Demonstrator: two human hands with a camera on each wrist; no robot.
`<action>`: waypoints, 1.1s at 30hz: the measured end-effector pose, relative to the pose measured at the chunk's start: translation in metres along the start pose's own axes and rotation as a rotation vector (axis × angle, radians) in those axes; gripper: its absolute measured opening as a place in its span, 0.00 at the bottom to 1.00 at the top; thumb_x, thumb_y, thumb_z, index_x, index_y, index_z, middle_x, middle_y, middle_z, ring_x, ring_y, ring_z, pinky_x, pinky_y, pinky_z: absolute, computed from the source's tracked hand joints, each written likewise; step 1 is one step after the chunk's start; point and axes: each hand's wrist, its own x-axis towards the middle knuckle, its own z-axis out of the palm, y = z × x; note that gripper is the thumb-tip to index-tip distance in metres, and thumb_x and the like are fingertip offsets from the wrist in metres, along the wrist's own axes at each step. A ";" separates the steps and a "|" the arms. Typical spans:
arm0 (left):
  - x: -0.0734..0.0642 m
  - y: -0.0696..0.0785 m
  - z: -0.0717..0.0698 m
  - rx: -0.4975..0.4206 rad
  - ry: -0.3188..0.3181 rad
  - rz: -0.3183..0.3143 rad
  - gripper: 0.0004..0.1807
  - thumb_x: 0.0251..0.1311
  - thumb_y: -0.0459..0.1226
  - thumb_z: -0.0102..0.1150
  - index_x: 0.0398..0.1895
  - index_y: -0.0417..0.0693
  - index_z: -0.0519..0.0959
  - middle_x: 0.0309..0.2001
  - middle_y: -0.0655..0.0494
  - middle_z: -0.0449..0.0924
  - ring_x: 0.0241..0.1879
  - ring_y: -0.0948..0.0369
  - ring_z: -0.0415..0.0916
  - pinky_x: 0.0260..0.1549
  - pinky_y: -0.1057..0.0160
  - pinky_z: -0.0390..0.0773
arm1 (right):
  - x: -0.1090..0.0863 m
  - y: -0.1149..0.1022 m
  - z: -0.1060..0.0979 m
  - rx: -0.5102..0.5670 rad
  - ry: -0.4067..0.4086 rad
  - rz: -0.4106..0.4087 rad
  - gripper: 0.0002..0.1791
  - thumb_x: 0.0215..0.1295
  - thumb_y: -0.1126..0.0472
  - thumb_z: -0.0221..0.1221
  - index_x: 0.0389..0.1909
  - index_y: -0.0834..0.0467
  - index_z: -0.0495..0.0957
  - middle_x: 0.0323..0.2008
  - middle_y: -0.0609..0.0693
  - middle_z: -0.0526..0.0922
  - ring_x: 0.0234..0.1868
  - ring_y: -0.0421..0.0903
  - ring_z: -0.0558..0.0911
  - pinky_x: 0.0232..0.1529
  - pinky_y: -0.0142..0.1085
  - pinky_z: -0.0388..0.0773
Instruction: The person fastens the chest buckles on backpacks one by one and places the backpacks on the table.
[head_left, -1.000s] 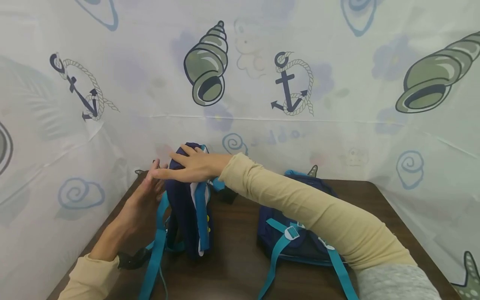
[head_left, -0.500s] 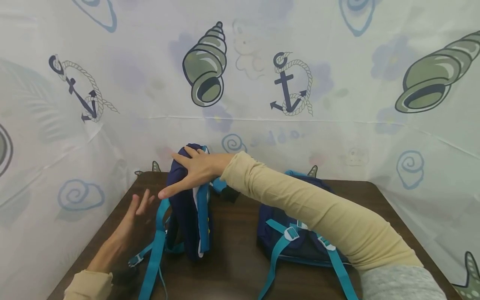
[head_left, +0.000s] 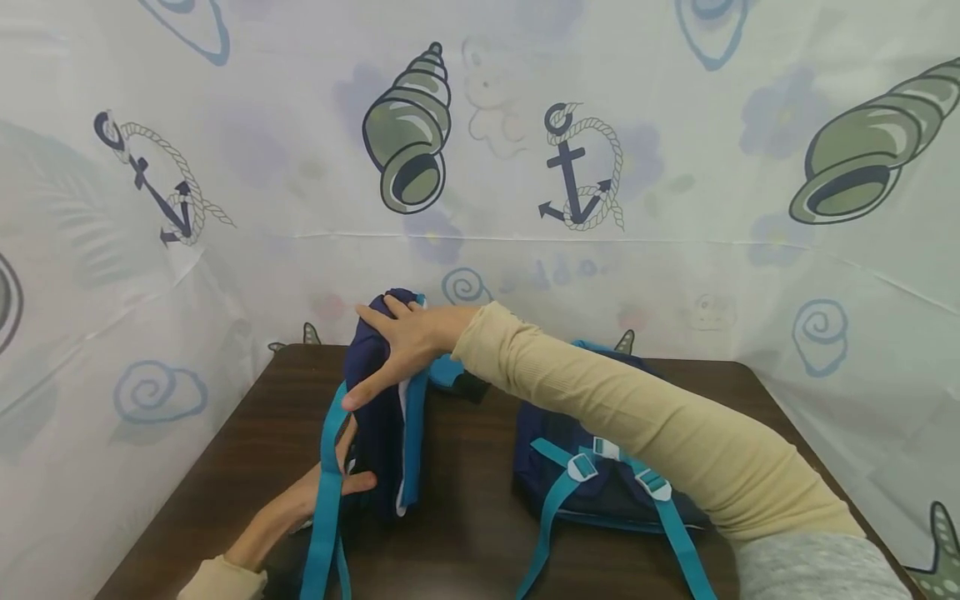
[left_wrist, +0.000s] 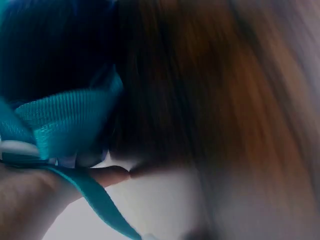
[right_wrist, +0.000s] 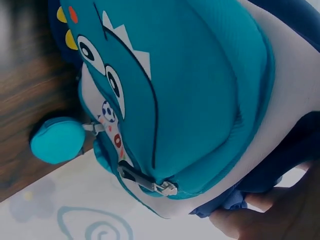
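A navy and teal child's backpack (head_left: 386, 417) stands upright and edge-on on the table. In the right wrist view its front shows a cartoon face (right_wrist: 120, 85) with white teeth. My right hand (head_left: 408, 337) rests spread over its top, thumb angled down the strap side. My left hand (head_left: 322, 487) reaches in behind the teal shoulder strap (head_left: 327, 475), its straight thumb against the backpack's back. Some left fingers are hidden by the strap. In the left wrist view, teal webbing (left_wrist: 70, 117) lies close to the left hand, partly blurred.
A second navy backpack (head_left: 558, 425) with teal straps and white buckles lies on the brown table (head_left: 465, 533), partly behind my right sleeve (head_left: 600, 400). A round teal pouch (right_wrist: 58, 141) hangs from the first backpack's zipper. A patterned sheet (head_left: 525, 275) walls the table.
My left hand has dropped from near the backpack's top, swung away left, then come back in low behind the strap. The backpack's top has shifted slightly right, with my right hand still on it.
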 end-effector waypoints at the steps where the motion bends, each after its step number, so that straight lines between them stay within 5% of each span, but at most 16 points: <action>1: 0.003 0.003 0.006 0.000 0.007 0.015 0.68 0.58 0.58 0.64 0.78 0.46 0.21 0.77 0.33 0.16 0.74 0.28 0.22 0.61 0.18 0.33 | -0.002 0.002 0.000 -0.001 0.001 0.000 0.64 0.54 0.23 0.57 0.79 0.37 0.27 0.81 0.51 0.28 0.81 0.58 0.37 0.76 0.60 0.46; 5: 0.009 0.013 0.024 0.012 0.046 0.024 0.70 0.53 0.59 0.69 0.79 0.42 0.27 0.78 0.30 0.27 0.74 0.27 0.34 0.64 0.22 0.41 | -0.007 0.012 0.004 0.007 0.004 0.008 0.65 0.53 0.23 0.59 0.79 0.37 0.26 0.81 0.52 0.28 0.81 0.60 0.37 0.76 0.62 0.46; 11: 0.018 0.018 0.036 0.020 0.120 0.250 0.61 0.55 0.43 0.70 0.81 0.50 0.35 0.80 0.36 0.32 0.74 0.32 0.36 0.62 0.20 0.38 | -0.015 0.030 0.015 0.063 0.028 0.005 0.67 0.51 0.25 0.62 0.79 0.35 0.25 0.81 0.52 0.27 0.81 0.60 0.37 0.74 0.64 0.48; 13: 0.019 0.019 0.037 0.026 0.112 0.271 0.60 0.56 0.40 0.68 0.81 0.53 0.34 0.80 0.37 0.30 0.75 0.33 0.34 0.62 0.20 0.36 | -0.018 0.037 0.019 0.101 0.034 -0.005 0.68 0.51 0.26 0.64 0.79 0.36 0.25 0.81 0.53 0.26 0.80 0.61 0.36 0.74 0.64 0.47; 19: 0.017 0.023 0.033 -0.027 0.011 0.148 0.57 0.62 0.41 0.64 0.80 0.63 0.30 0.80 0.45 0.22 0.76 0.34 0.26 0.60 0.19 0.31 | -0.028 0.054 0.035 0.198 0.063 0.003 0.67 0.51 0.29 0.66 0.78 0.34 0.26 0.80 0.51 0.24 0.80 0.61 0.34 0.74 0.66 0.46; 27: 0.019 0.027 0.033 0.002 -0.025 0.210 0.57 0.62 0.38 0.64 0.81 0.50 0.32 0.79 0.35 0.31 0.73 0.29 0.40 0.61 0.20 0.42 | -0.033 0.070 0.052 0.271 0.074 0.012 0.67 0.52 0.31 0.66 0.78 0.33 0.25 0.80 0.51 0.23 0.80 0.60 0.32 0.74 0.66 0.45; 33: 0.025 0.030 0.024 -0.008 -0.095 0.022 0.55 0.64 0.46 0.63 0.80 0.61 0.32 0.80 0.41 0.34 0.74 0.32 0.42 0.64 0.22 0.47 | -0.039 0.081 0.061 0.295 0.078 0.046 0.67 0.52 0.31 0.66 0.78 0.33 0.25 0.80 0.50 0.23 0.80 0.60 0.31 0.73 0.68 0.43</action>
